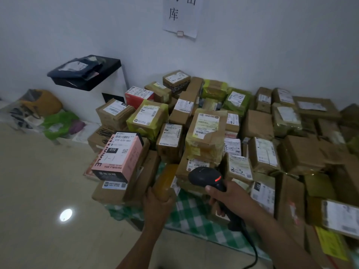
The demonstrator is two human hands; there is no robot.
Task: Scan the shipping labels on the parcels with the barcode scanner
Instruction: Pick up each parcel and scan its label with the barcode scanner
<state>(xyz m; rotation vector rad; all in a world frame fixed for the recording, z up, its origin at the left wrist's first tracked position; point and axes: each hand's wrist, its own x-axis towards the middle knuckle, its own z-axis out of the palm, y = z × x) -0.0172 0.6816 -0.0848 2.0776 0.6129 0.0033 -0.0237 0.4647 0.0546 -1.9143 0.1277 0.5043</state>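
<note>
over piled parcels [206, 133], right hand [225, 195] grips scanner [206, 176]; left hand [155, 206] holds parcel [165, 183].

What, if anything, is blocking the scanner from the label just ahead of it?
Nothing visible. The barcode scanner, held in the right hand, points at a white label just beyond its nose, with no object between. The left hand grips a brown taped parcel off to the side.

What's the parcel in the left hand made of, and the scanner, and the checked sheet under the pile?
Parcel in the left hand: likely cardboard wrapped in yellowish-brown tape, by its smooth, glossy surface. Scanner in the right hand: matte black moulded plastic, by its dull, even shell. Checked sheet: green and white, cloth or thin plastic; too blurred to tell.
</note>
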